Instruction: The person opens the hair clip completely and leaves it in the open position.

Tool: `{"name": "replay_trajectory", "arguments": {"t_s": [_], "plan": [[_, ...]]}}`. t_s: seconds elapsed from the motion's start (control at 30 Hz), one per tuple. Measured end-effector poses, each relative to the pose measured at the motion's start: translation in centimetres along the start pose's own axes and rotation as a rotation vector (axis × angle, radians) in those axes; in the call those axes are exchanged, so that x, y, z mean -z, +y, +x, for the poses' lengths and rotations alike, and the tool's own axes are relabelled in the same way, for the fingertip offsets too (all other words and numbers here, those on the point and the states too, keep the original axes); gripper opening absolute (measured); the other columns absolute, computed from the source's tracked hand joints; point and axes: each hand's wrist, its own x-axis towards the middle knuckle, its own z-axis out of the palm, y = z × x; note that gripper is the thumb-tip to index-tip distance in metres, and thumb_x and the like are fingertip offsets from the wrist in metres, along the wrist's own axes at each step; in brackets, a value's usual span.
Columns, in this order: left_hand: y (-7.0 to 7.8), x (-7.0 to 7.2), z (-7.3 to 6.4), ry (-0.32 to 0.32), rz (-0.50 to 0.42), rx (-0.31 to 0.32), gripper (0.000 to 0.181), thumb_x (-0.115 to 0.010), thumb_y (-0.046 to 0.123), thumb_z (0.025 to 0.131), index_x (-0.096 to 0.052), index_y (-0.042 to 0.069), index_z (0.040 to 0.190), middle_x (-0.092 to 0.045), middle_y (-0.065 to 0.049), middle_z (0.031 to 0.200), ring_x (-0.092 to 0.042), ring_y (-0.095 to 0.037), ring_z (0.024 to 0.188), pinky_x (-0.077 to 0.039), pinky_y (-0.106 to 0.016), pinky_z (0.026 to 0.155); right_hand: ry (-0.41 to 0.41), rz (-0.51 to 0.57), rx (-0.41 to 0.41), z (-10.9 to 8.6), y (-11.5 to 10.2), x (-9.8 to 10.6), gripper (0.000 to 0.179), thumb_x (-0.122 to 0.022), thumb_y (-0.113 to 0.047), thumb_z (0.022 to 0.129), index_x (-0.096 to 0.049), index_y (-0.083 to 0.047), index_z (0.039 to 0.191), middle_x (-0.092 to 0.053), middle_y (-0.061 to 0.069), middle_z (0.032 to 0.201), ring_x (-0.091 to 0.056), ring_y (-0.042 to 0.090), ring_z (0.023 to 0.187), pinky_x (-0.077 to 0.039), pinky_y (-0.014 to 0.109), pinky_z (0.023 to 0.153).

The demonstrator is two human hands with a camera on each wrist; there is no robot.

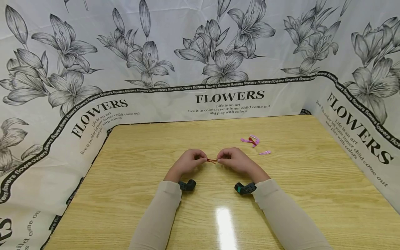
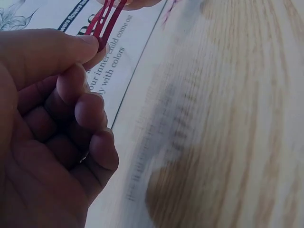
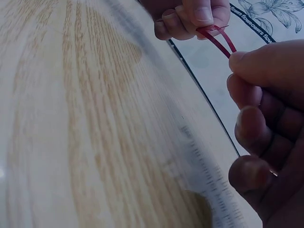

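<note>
Between the two hands, a thin red snap hair clip (image 1: 211, 160) is held above the table, its narrow prongs spread apart. My left hand (image 1: 191, 161) pinches one end between thumb and forefinger; in the left wrist view the red clip (image 2: 105, 23) sticks out past the thumb tip. The other end is pinched by my right hand (image 1: 235, 160), and the right wrist view shows the clip (image 3: 216, 40) stretching from one set of fingertips to the other. Both ends are partly hidden by the fingers.
Beyond the right hand lies a small pile of pink hair clips (image 1: 257, 141) with a red clip (image 1: 252, 141) among them. One pink clip (image 1: 265, 152) lies apart, nearer the hand. A flower-printed cloth (image 1: 231, 100) stands around the wooden table (image 1: 150, 139).
</note>
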Motion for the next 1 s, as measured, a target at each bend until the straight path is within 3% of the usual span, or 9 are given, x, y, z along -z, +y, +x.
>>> {"name": "replay_trajectory", "arguments": {"t_s": [0.5, 1.0], "plan": [[0.26, -0.28, -0.11, -0.019, 0.172, 0.006, 0.012, -0.061, 0.025, 0.096, -0.07, 0.02, 0.092, -0.064, 0.004, 0.085, -0.054, -0.012, 0.076, -0.046, -0.028, 0.072, -0.031, -0.099, -0.001, -0.01, 0.42, -0.45, 0.005, -0.064, -0.018, 0.093, -0.069, -0.019, 0.093, -0.064, -0.002, 0.084, -0.055, 0.015, 0.073, -0.047, 0.029, 0.068], [0.06, -0.52, -0.38, -0.039, 0.202, -0.006, 0.011, -0.061, 0.023, 0.095, -0.07, 0.023, 0.088, -0.063, 0.005, 0.081, -0.055, -0.012, 0.073, -0.046, -0.029, 0.071, -0.073, -0.148, -0.023, -0.13, -0.15, -0.77, 0.006, -0.065, -0.018, 0.091, -0.071, -0.02, 0.09, -0.067, -0.005, 0.086, -0.055, 0.013, 0.076, -0.046, 0.031, 0.074]]}}
